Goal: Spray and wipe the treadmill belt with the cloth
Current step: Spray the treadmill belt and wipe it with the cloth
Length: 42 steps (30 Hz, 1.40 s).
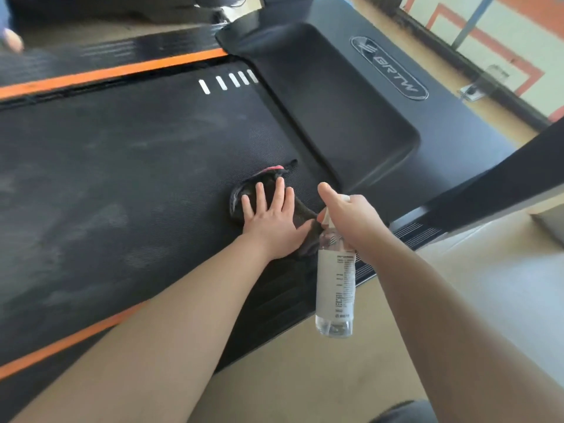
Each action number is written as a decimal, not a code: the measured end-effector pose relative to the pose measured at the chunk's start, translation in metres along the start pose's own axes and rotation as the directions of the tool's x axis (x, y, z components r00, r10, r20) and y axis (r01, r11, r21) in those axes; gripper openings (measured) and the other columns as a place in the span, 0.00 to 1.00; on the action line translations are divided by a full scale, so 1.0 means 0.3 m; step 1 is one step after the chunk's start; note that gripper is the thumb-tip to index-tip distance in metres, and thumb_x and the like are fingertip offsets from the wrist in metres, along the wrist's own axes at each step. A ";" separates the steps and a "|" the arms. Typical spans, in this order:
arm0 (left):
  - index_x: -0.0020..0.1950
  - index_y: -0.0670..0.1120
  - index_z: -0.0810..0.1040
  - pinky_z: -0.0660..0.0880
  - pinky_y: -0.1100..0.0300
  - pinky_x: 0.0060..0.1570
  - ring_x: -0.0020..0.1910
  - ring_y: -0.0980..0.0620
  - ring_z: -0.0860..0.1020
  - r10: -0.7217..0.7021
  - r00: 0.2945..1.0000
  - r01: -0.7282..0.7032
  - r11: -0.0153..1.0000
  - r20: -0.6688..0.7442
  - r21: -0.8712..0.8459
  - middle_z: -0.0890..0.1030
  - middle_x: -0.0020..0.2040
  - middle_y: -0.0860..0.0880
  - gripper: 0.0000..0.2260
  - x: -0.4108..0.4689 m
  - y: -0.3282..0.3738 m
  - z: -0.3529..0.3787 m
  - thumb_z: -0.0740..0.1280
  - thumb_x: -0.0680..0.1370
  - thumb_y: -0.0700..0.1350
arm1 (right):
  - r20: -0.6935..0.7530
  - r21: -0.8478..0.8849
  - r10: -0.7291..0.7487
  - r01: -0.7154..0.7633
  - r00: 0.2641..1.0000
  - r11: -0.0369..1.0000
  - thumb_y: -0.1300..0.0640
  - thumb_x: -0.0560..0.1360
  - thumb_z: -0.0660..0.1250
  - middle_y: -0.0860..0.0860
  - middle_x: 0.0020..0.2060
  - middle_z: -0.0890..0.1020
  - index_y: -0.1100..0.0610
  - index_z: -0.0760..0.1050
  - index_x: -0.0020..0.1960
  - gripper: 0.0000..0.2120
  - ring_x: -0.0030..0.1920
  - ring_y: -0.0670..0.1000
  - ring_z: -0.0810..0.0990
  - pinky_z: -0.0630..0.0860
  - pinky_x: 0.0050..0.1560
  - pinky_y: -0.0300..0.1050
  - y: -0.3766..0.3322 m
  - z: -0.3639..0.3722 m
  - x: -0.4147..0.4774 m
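Observation:
The black treadmill belt [122,166] runs across the view, with dusty grey smears on its left part. A dark cloth [244,190] with a pink edge lies on the belt near the motor cover. My left hand [271,221] presses flat on the cloth with straight, spread fingers. My right hand [348,215] grips the neck of a clear spray bottle [335,285] with a white label. The bottle hangs upright above the near side rail, just right of the cloth. Part of the cloth is hidden under my left palm.
The black motor cover [341,102] with an oval logo lies beyond the cloth. Orange stripes [116,71] line both side rails. A dark treadmill upright [503,184] crosses at right. Tan floor [305,361] lies below, and a window frame [457,35] sits at top right.

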State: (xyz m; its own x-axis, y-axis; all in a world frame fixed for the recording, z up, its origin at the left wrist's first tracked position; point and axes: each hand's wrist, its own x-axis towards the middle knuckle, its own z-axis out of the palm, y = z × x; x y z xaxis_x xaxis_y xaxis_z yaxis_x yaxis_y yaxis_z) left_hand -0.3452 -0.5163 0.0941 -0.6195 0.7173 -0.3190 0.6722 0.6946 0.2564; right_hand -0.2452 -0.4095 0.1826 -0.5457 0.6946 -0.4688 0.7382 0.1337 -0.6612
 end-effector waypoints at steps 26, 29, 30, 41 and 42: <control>0.81 0.52 0.32 0.35 0.31 0.74 0.78 0.34 0.32 -0.431 0.902 0.427 0.896 -0.012 -0.121 0.33 0.82 0.45 0.35 -0.351 -0.457 0.004 0.47 0.82 0.63 | 0.205 -0.348 -0.203 0.265 0.957 0.899 0.46 0.72 0.72 0.52 0.36 0.80 0.59 0.75 0.41 0.15 0.31 0.50 0.77 0.70 0.28 0.38 -0.160 0.356 -0.266; 0.81 0.54 0.33 0.34 0.28 0.71 0.78 0.32 0.31 -0.357 0.934 0.355 0.930 -0.002 -0.092 0.33 0.82 0.46 0.37 -0.370 -0.458 -0.001 0.49 0.81 0.66 | 0.215 -0.436 -0.234 0.308 0.948 0.846 0.45 0.70 0.72 0.53 0.38 0.83 0.59 0.78 0.45 0.16 0.33 0.53 0.81 0.73 0.26 0.39 -0.204 0.387 -0.277; 0.82 0.56 0.35 0.33 0.28 0.70 0.78 0.32 0.32 -0.297 0.955 0.296 0.952 0.002 -0.077 0.34 0.82 0.48 0.36 -0.377 -0.455 -0.001 0.49 0.81 0.66 | 0.229 -0.456 -0.250 0.330 0.941 0.826 0.45 0.71 0.71 0.54 0.40 0.83 0.59 0.79 0.46 0.16 0.34 0.54 0.82 0.74 0.27 0.40 -0.219 0.399 -0.275; 0.82 0.50 0.34 0.33 0.27 0.69 0.77 0.32 0.29 -0.450 0.892 0.441 0.889 -0.054 -0.125 0.32 0.82 0.49 0.43 -0.344 -0.594 -0.009 0.50 0.78 0.71 | 0.288 -0.610 -0.267 0.391 0.920 0.690 0.42 0.72 0.71 0.54 0.40 0.81 0.56 0.74 0.40 0.17 0.35 0.52 0.79 0.74 0.32 0.42 -0.290 0.508 -0.190; 0.82 0.49 0.35 0.34 0.25 0.69 0.77 0.30 0.30 -0.533 0.843 0.516 0.841 -0.079 -0.165 0.33 0.82 0.48 0.43 -0.351 -0.639 -0.017 0.50 0.78 0.71 | 0.284 -0.593 -0.280 0.397 0.917 0.700 0.43 0.72 0.72 0.54 0.39 0.80 0.56 0.74 0.40 0.17 0.34 0.52 0.79 0.73 0.31 0.41 -0.300 0.520 -0.186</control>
State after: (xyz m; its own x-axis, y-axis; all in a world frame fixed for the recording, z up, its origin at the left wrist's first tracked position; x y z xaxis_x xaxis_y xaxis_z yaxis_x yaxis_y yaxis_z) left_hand -0.4108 -0.7247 0.0834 -0.9120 0.2388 -0.3336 0.1783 0.9630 0.2019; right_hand -0.3430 -0.5707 0.1769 -0.8197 0.3988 -0.4112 0.5353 0.7889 -0.3020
